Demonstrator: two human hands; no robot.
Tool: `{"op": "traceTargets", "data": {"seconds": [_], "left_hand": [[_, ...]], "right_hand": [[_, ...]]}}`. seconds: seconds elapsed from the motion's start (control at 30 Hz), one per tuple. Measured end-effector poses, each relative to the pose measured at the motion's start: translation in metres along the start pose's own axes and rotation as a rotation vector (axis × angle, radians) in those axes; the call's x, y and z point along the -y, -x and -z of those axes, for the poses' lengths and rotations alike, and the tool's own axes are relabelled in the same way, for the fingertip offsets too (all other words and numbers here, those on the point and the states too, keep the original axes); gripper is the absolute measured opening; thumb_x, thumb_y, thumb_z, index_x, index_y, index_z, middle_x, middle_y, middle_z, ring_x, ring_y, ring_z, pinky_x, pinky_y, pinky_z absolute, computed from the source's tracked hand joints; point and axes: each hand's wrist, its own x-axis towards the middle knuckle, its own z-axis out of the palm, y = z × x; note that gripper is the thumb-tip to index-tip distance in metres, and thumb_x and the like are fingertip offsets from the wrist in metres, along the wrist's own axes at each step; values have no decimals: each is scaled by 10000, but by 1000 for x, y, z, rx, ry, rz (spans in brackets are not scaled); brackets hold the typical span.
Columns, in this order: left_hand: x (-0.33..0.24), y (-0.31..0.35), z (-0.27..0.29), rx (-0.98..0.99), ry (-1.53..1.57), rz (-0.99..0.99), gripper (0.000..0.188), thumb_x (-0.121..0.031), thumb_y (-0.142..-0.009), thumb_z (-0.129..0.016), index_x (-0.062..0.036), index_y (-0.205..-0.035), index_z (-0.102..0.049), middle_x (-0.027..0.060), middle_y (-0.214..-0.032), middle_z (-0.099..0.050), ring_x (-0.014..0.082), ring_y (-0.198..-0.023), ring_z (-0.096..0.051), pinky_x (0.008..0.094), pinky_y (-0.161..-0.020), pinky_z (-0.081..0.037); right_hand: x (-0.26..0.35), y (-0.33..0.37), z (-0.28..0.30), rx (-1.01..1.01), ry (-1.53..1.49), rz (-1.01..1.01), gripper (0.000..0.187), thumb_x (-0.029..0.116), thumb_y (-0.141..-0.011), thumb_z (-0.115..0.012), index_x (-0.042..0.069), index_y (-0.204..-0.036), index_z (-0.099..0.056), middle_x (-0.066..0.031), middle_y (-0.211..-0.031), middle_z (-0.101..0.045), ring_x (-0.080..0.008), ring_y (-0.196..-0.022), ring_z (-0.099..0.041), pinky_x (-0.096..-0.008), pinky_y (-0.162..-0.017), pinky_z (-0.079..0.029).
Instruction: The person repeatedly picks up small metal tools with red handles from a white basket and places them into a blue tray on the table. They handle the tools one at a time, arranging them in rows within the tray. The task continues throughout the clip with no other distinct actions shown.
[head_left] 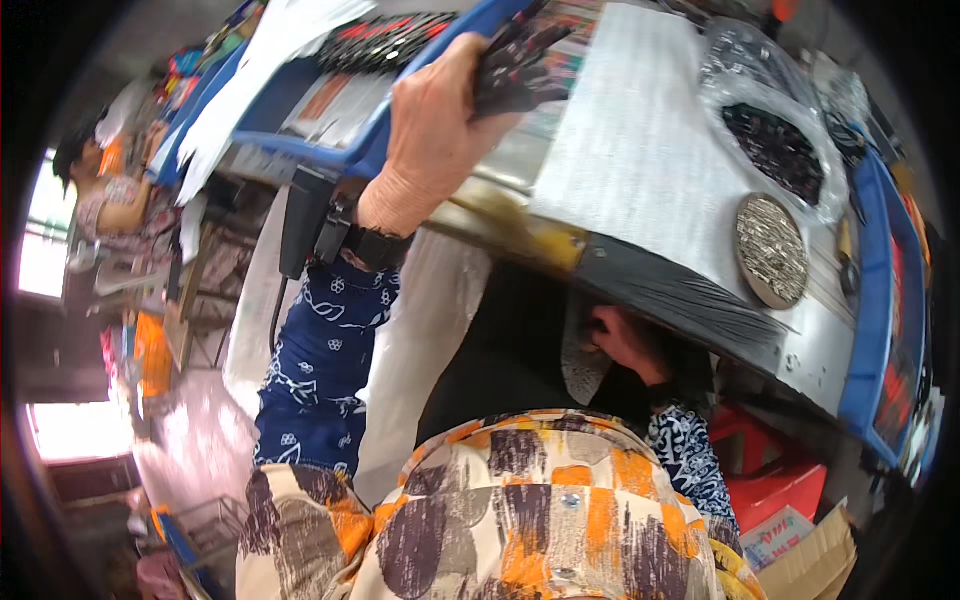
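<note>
My left hand point(430, 135) is raised over the near side of a blue tray point(365, 150). Its fingers are closed around a bunch of small dark pieces point(515, 68) with a few reddish spots. What kind of pieces they are is too small to tell. Below the table's front edge, by my lap, is my right hand point(630, 342). It is partly in shadow, with its fingers bent beside a translucent plastic sheet or bag point(584, 362). Whether those fingers grip the plastic does not show clearly.
White foam sheet point(625, 120) covers much of the table. On it are a round dish of small metal parts point(770, 250) and a clear bag of dark pieces point(770, 150). Another blue tray point(868, 310) is at right, above a red stool point(775, 470). A person point(110, 190) sits far left.
</note>
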Motion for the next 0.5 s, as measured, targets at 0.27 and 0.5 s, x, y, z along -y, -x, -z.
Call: {"op": "traceTargets", "data": {"seconds": [0.27,0.5], "left_hand": [[-12,74,82,-226,700,365,242,1,-805,-650,2,-1035,-575,20,-830,-601,66,-725,-562,192,-609,-454],[86,184,100,-458,959,852,135,-118,-880,-564,15,-901,-565,78,-734,-591,161,-602,-570,297,-540,-495]], "right_hand": [[-22,-1,-8,3,-127,-30,367,179,-779,-629,2,-1094,-570,-211,-1062,-587,-339,-1008,-555,-399,-857,-439],[-20,-1,-11,-64,-99,26,247,155,-761,-657,-7,-944,-624,-175,-885,-637,-320,-823,-613,-366,-736,-473]]}}
